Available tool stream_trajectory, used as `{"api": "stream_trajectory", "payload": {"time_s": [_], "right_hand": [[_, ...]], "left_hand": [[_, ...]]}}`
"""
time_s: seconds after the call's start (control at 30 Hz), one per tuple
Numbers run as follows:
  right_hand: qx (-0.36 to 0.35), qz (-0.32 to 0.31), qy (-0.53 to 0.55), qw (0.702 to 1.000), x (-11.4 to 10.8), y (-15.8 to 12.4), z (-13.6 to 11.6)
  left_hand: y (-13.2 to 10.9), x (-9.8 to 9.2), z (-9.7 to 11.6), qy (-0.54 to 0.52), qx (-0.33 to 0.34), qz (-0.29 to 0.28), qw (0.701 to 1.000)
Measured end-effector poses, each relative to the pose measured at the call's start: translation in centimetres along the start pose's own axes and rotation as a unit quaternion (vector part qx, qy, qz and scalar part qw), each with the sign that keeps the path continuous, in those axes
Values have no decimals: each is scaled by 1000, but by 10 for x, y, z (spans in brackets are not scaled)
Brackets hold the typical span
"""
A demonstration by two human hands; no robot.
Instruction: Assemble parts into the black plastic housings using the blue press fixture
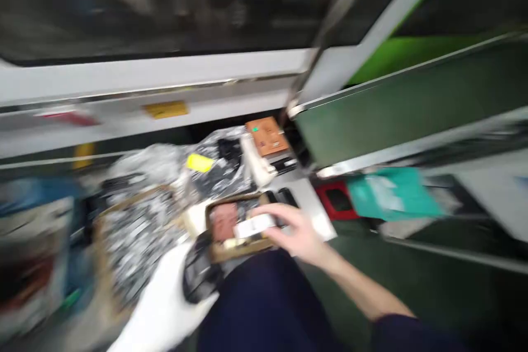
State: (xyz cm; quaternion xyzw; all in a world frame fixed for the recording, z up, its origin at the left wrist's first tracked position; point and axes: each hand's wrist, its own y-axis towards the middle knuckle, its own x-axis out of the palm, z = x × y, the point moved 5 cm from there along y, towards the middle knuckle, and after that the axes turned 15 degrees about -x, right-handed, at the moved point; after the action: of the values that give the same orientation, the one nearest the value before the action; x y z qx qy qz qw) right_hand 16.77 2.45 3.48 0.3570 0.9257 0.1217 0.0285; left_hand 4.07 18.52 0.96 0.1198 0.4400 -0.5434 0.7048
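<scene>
My left hand (pixel 167 289), in a white glove, is wrapped round a shiny black object (pixel 201 270) whose kind is blurred. My bare right hand (pixel 300 235) pinches a small white rectangular piece (pixel 253 226) between thumb and fingers. That piece is over a small open cardboard box (pixel 233 254), and I cannot tell whether it touches the contents. Inside the box lie a reddish-brown block (pixel 225 221) and some dark items. Just behind my right fingers are black rounded pieces (pixel 286 196).
A larger carton (pixel 103 264) of silvery small parts stands at left. Clear plastic bags (pixel 152 159) and a yellow label (pixel 199 163) lie behind. An orange-brown block (pixel 268 136) sits further back. At right are a green conveyor belt (pixel 404 104), a red tray (pixel 324 198) and a teal bag (pixel 408 192).
</scene>
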Motion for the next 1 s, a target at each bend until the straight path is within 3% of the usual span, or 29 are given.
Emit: {"api": "stream_trajectory", "payload": {"time_s": [0.07,0.17,0.27,0.37,0.63,0.73,0.87,1.0], "right_hand": [[-90,-33,-106,990,-27,-15,-25],[-168,-63,-136,974,-44,-31,-41],[-182,-80,-118,973,-41,-46,-45],[-195,-119,-130,965,-38,-58,-42],[-266,-184,-195,926,-56,-71,-42],[-316,-203,-228,898,-50,-80,-47],[-374,-213,-306,849,-24,-91,-50],[-386,-200,-314,844,3,-90,-49]], "left_hand": [[-29,-22,-10,35,-45,-14,998],[-43,-27,6,85,-24,-41,995],[-46,-21,32,107,18,-22,994],[-56,-12,49,111,23,-43,993],[-68,-2,60,199,32,-57,978],[-65,5,64,228,56,-48,971],[-59,16,66,272,58,-25,960],[-52,23,69,318,100,6,943]]}}
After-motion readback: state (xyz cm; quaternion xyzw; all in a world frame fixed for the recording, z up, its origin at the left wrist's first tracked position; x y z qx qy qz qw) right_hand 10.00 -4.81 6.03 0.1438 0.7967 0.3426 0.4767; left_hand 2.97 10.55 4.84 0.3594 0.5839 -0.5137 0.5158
